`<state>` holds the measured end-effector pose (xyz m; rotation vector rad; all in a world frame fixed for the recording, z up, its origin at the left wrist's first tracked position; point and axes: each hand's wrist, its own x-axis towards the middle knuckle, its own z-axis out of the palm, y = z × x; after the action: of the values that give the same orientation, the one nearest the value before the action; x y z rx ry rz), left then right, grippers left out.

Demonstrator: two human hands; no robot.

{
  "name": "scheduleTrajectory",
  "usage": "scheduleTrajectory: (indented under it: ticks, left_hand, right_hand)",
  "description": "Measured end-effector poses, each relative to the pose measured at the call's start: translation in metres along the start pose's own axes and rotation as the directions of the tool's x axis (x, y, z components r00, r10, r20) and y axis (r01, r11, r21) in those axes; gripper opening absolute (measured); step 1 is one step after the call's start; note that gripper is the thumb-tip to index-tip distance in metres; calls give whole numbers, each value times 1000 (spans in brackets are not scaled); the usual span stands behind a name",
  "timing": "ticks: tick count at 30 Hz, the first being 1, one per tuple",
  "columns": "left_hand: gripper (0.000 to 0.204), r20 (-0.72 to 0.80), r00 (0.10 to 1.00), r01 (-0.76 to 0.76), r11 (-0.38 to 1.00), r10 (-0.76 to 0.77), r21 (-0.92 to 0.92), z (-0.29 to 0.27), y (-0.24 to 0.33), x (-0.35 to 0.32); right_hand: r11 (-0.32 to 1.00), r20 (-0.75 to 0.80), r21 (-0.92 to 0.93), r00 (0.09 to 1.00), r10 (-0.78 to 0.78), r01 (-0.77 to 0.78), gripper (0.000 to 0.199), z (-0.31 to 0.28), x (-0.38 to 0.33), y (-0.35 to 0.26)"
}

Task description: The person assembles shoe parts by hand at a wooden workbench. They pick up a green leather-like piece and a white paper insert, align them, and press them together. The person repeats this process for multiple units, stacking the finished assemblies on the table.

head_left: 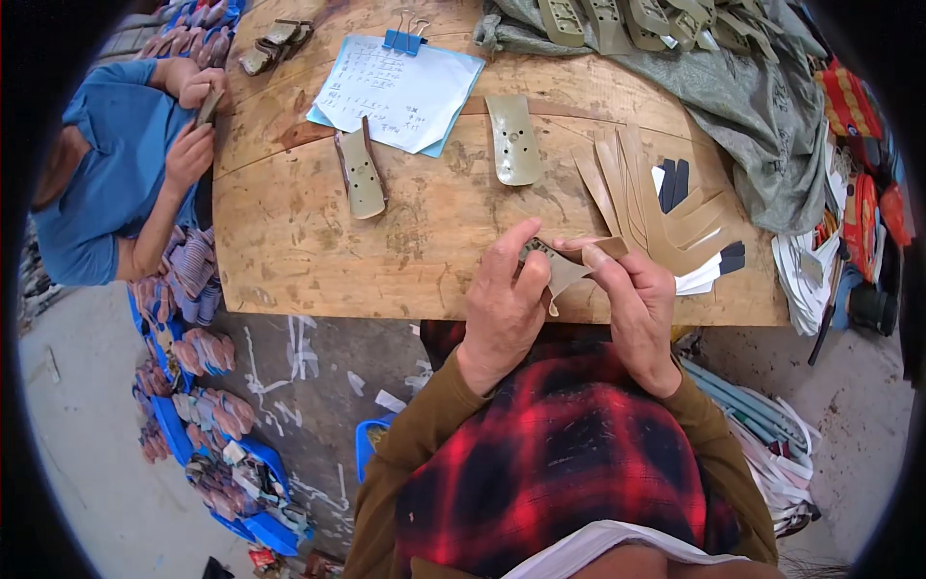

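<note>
Both my hands hold one small tan leather piece (564,270) above the near edge of the wooden table (318,261). My left hand (503,307) pinches its left end, where a dark patterned part shows. My right hand (632,299) grips its right end between thumb and fingers. Just beyond my right hand lies a fanned stack of long tan strips (641,198) with dark and white strips under it.
Two olive perforated shoe pieces (362,174) (513,140) lie on the table near clipped papers (400,92). A grey-green cloth (743,87) with more olive pieces covers the far right. Another person in blue (116,164) works at the left. Blue trays of pieces (207,415) sit on the floor.
</note>
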<state>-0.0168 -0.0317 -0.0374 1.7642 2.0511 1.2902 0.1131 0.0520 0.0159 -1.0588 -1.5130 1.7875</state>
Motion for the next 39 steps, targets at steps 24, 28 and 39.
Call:
scheduleTrajectory:
  ticks: [24,28,39]
  left_hand:
    - [24,587,768,612,567,-257,-552,-34,22,27]
    - [24,651,723,648,551,-229,-526,-34,26,21]
    - [22,109,994,12,1000,-9,-28,-22,7,14]
  right_hand:
    - [980,378,150,924,63,-129,15,-34,22,10]
    - [968,343,117,924,171,-222,16,-29,19,8]
    - [922,51,381,998,45,-61,35,-23,33,13]
